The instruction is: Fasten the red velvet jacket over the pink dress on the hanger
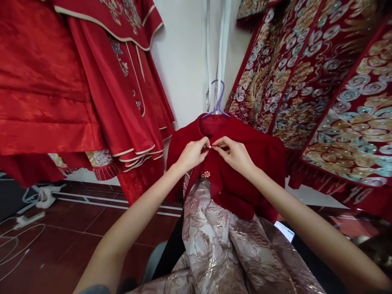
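Note:
A dark red velvet jacket (245, 171) hangs in front of me on a purple hanger (219, 100). Below its collar, my left hand (193, 154) pinches one front edge, thumb and forefinger closed. My right hand (235, 154) faces it, pinching the other front edge. The fingertips nearly meet over a small shiny fastener (211, 146), mostly hidden by them. Lower on the front sits a flower-shaped gold clasp (206, 174), with a small hook or loop (219, 192) on the opposite edge. Shiny pinkish-silver brocade fabric (211, 241) spills out beneath the jacket.
Red garments with pale piping (122, 94) hang at left; heavily embroidered red garments (306, 81) hang at right. A white rack post (223, 45) rises behind the hanger. Cables (21, 249) and a power strip (29, 219) lie on the tiled floor. A lit phone (284, 231) is at right.

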The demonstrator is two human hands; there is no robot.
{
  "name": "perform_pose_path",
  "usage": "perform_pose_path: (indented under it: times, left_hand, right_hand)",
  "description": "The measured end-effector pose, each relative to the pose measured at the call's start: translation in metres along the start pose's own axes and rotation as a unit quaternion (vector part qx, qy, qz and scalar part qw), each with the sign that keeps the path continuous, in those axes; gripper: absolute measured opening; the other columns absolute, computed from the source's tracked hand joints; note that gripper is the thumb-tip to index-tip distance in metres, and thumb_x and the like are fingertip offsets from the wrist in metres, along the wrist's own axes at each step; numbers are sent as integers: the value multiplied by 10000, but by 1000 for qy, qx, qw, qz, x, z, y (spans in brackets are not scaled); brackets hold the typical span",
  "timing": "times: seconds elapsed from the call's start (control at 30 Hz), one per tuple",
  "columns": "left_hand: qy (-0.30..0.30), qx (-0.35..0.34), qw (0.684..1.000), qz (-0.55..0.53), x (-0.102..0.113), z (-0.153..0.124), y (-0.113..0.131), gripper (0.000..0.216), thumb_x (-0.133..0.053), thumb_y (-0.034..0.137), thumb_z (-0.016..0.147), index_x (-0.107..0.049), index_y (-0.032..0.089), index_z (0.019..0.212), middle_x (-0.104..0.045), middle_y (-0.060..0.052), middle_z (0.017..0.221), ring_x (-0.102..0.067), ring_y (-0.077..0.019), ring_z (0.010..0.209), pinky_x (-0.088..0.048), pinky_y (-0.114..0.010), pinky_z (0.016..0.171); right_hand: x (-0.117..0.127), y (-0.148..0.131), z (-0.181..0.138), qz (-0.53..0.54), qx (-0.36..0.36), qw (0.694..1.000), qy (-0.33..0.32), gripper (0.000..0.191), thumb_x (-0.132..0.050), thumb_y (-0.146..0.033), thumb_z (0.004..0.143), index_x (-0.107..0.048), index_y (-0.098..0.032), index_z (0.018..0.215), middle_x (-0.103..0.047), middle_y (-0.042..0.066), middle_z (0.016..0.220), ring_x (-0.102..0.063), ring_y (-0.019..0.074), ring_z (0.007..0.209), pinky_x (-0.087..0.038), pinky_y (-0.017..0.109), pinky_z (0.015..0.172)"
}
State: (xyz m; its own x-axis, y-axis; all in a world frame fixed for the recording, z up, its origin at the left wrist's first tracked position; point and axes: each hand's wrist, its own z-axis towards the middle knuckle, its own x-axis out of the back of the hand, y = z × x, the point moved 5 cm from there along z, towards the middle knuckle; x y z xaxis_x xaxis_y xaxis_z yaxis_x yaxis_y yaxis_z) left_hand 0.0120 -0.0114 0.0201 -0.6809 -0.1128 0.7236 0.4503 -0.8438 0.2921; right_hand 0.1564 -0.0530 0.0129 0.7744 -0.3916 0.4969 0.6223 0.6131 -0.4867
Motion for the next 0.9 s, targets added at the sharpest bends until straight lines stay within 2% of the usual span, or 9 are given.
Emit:
perform_pose_path:
  times: [0.17, 0.27, 0.37, 0.5, 0.9]
  left_hand:
    - [0, 28, 999, 42, 5, -1, 8, 146, -613, 269, 740, -561, 236, 873, -677, 11, 775, -635, -159, 692, -450, -252, 619]
    - [18, 29, 998, 48, 7, -1, 11, 126, -598, 332, 767, -564, 225, 825, -661, 15, 718, -617, -146, 650, -422, -241, 589]
    - [26, 12, 998, 60, 6, 2, 13, 88, -566, 303, 792, -571, 219, 820, -652, 14, 696, -604, -138, 627, -395, -234, 566]
    - [16, -7, 997, 73, 6, 4, 13, 77, -557, 275, 803, -585, 218, 845, -661, 11, 718, -597, -140, 619, -383, -239, 557]
    - [-21, -10, 994, 107, 9, 9, 11, 72, -583, 252, 801, -654, 241, 809, -687, 4, 709, -629, -169, 650, -411, -257, 615]
  right_hand:
    - [0, 2, -1, -31, 27, 999, -30, 183, -485, -206, 875, -581, -236, 1028, -694, 30, 1017, -663, 189, 968, -540, 334, 791]
    - [0, 0, -1, -23, 30, 999, -34, 180, -491, -217, 875, -570, -231, 1036, -687, 36, 1019, -661, 187, 962, -552, 323, 762]
    - [1, -1, 0, -5, 15, 1000, -13, 149, -525, -259, 863, -573, -221, 999, -688, 42, 982, -669, 185, 908, -566, 301, 694]
    - [2, 1, 1, 16, -3, 1000, 13, 130, -573, -302, 843, -566, -213, 937, -689, 45, 950, -671, 183, 878, -571, 292, 677]
    - [2, 6, 2, 38, -9, 999, 21, 299, -643, -374, 790, -471, -212, 972, -673, 49, 874, -666, 191, 823, -557, 275, 605]
